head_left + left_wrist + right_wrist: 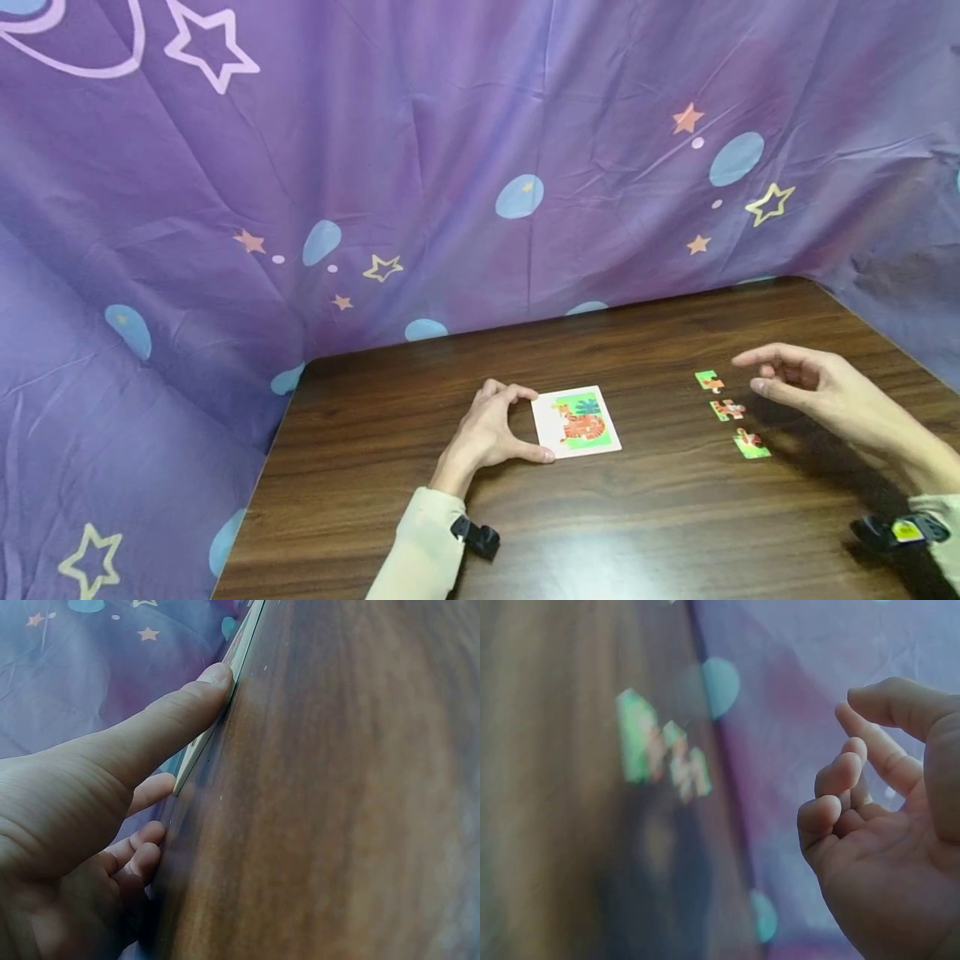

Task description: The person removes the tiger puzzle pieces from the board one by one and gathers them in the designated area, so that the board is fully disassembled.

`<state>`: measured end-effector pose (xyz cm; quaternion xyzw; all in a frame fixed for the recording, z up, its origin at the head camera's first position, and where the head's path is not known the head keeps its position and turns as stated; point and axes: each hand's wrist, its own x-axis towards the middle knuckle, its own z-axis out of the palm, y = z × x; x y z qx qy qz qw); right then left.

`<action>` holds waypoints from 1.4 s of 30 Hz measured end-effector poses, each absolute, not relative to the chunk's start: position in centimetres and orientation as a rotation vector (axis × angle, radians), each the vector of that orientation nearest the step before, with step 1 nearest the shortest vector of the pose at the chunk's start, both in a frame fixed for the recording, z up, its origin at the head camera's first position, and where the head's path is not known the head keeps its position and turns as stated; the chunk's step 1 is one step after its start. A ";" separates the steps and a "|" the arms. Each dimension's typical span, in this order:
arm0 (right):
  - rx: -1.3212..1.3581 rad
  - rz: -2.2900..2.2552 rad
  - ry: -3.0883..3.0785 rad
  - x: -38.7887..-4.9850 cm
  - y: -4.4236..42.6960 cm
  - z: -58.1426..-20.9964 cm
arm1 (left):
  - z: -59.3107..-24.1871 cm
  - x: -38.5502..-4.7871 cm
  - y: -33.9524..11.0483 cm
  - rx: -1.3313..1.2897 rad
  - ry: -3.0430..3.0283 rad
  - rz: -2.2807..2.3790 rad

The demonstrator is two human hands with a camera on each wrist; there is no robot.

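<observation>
A square white-framed puzzle board [577,422] lies flat on the table, partly filled with pieces showing an orange animal and a blue-green plant on green. My left hand [491,429] grips it from the left, thumb at the near corner and index finger at the far corner. In the left wrist view the thumb [184,705] presses on the board's edge [206,742]. My right hand [817,383] hovers with loosely bent fingers and holds nothing. Just left of it lie three loose puzzle pieces: the far one [708,382], the middle one [727,409] and the near one [751,444].
The dark wood-grain table [645,533] reaches back to a purple curtain [450,150] with stars and blue dots, which also hangs along the left and right sides. Dark straps with small devices sit on the left wrist [476,537] and right wrist [896,531].
</observation>
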<state>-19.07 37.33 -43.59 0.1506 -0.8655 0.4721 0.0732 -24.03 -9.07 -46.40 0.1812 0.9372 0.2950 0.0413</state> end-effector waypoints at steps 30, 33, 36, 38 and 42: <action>0.739 1.861 -2.429 -26.1 20.7 -42.0 | -46.4 -24.2 -8.9 0.550 2.870 0.891; 0.763 1.923 -2.437 -26.3 19.8 -43.4 | -46.4 -24.2 -9.0 0.546 2.869 0.886; 0.783 1.972 -2.438 -26.5 19.3 -44.6 | -46.2 -24.1 -9.0 0.540 2.868 0.883; 0.786 1.984 -2.445 -26.6 19.0 -45.3 | -46.1 -24.1 -9.0 0.540 2.869 0.880; 0.803 1.955 -2.481 -26.8 18.8 -46.5 | -46.2 -24.1 -9.0 0.554 2.875 0.879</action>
